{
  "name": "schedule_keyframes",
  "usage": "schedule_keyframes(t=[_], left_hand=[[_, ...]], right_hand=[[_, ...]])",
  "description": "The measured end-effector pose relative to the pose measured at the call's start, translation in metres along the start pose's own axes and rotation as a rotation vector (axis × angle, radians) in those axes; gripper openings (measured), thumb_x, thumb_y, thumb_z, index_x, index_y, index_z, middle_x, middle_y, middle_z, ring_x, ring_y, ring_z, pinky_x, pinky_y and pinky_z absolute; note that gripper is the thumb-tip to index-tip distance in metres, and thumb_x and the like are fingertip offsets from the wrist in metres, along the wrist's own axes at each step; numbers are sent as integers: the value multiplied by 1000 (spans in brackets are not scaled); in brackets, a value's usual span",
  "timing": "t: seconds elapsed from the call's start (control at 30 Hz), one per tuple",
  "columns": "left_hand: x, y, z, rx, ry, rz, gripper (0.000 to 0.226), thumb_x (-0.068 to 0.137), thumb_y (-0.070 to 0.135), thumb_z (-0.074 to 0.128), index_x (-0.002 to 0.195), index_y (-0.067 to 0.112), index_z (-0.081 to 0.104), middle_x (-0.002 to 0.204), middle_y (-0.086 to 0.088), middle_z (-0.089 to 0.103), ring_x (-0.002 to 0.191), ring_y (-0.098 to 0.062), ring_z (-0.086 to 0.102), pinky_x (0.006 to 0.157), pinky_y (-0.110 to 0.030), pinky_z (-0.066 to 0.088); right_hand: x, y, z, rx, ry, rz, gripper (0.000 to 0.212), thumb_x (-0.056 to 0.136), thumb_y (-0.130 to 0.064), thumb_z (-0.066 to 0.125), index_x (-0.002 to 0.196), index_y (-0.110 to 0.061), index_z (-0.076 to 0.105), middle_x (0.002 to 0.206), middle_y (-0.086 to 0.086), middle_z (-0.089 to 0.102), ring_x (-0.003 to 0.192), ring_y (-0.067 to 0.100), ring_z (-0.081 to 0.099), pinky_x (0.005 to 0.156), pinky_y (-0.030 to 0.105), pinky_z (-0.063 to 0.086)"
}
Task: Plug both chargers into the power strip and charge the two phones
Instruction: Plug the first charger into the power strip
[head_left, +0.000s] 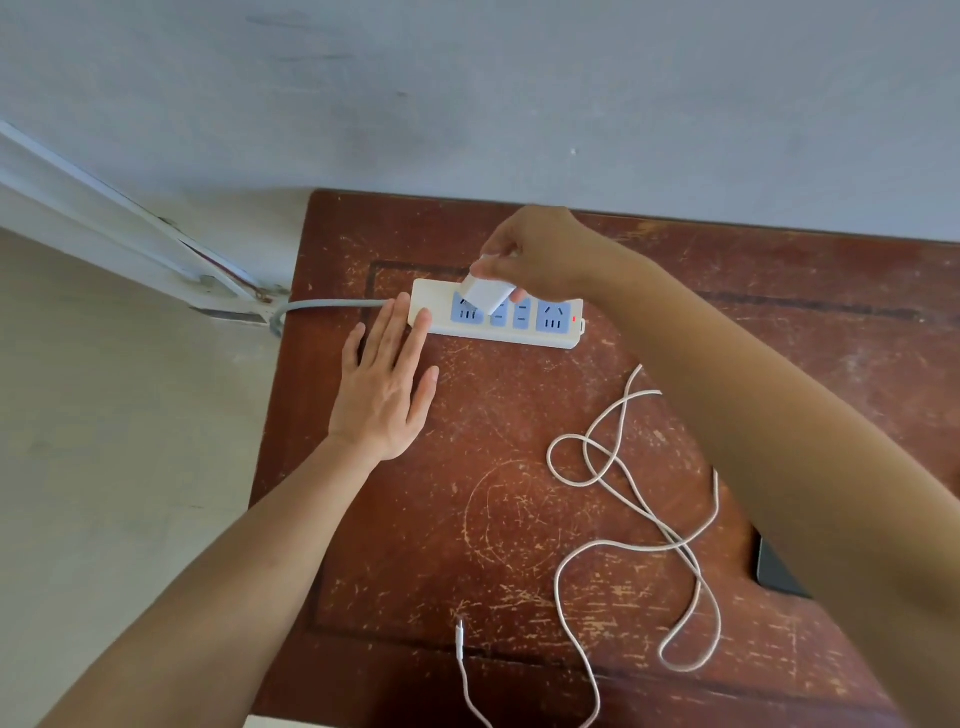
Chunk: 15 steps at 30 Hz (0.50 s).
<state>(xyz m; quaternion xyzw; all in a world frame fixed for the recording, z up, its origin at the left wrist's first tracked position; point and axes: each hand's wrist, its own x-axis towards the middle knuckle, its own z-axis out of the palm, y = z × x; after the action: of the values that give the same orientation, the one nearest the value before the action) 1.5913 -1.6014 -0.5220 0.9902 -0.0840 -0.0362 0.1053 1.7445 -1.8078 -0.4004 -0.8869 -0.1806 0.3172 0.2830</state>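
A white power strip (561, 335) with blue sockets lies across the far part of a worn brown table (498, 519). My right hand (540, 254) pinches a white charger block (485, 293), tilted, right over the strip's left sockets. My left hand (387, 382) lies flat and open, its fingertips pressing the strip's left end. The charger's white cable (613, 457) loops over the table's right half, and its plug end (460, 631) rests near the front edge. A dark phone (774, 569) peeks out under my right forearm, mostly hidden.
The strip's grey cord (332, 304) runs left off the table toward a white frame (156, 239) by the wall. A red light (574, 318) glows at the strip's right end. Pale floor lies left of the table.
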Motion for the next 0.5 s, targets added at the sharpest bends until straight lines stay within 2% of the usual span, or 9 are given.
schedule_keyframes(t=[0.1,0.17,0.23,0.3,0.37,0.5], left_hand=[[-1,-1,0,-7,2,-1,64,104,44,26,159,15,11,168,-14,13,155,-26,11,122,-57,19],[-1,-1,0,-20,6,-15,65,104,43,27,159,12,11,168,-13,12,155,-24,10,123,-55,18],[0,-1,0,-29,7,-28,65,105,43,25,159,10,10,168,-12,12,156,-23,9,123,-54,17],[0,0,1,-26,2,-34,65,105,43,22,159,10,9,168,-11,12,156,-22,9,124,-53,17],[-1,0,1,-18,-4,-37,65,104,43,19,159,10,8,169,-10,11,155,-22,9,124,-52,16],[-1,-1,1,-10,-10,-45,64,104,40,19,159,9,9,169,-10,11,155,-21,9,124,-52,17]], right_hand=[[-1,-4,0,-2,2,-35,28,96,-35,63,107,-13,77,114,5,75,75,10,71,80,29,55],[-3,-7,1,-32,11,-57,32,95,-38,65,112,-13,75,122,1,72,76,5,64,79,24,49],[-4,-12,6,-109,39,-84,34,93,-40,67,114,-14,75,124,0,71,93,9,64,84,24,45],[-4,-18,13,-178,79,-116,36,91,-42,69,114,-15,74,124,1,71,109,18,65,89,29,48],[-4,-23,18,-215,106,-128,38,89,-43,70,114,-15,74,124,2,71,113,22,65,91,32,49],[-8,-26,18,-224,112,-104,40,87,-44,72,112,-13,76,121,3,72,109,23,66,87,32,50]])
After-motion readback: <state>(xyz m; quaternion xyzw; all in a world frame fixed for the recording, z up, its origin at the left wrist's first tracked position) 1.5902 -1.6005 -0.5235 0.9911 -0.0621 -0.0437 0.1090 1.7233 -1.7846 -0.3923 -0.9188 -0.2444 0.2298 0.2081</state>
